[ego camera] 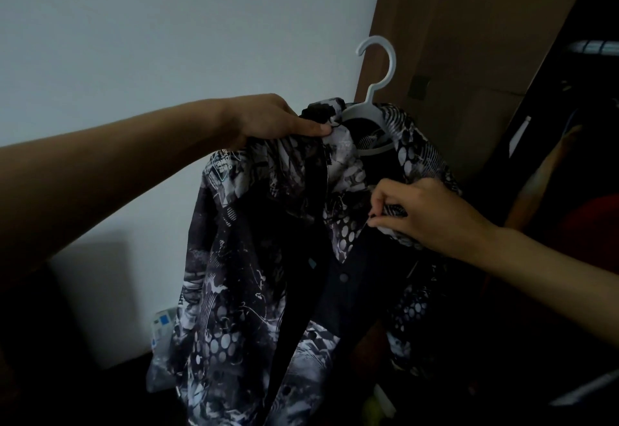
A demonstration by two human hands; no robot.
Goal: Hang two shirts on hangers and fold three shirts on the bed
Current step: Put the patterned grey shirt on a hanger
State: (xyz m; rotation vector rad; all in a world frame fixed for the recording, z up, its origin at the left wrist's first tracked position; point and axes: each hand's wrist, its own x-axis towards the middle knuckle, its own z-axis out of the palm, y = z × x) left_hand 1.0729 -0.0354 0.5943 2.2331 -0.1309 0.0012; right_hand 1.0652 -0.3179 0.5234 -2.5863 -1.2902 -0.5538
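while our right hand point(432, 214) pinches the patterned shirt point(268, 258) at its front edge, our left hand point(278, 119) grips the shoulder cloth up by the collar. shirt held in air, draped on the white hanger point(368, 109). best to seat both shoulders evenly, then close the front. count: one shirt, one hanger, two hands. wardrobe point(469, 57) behind.
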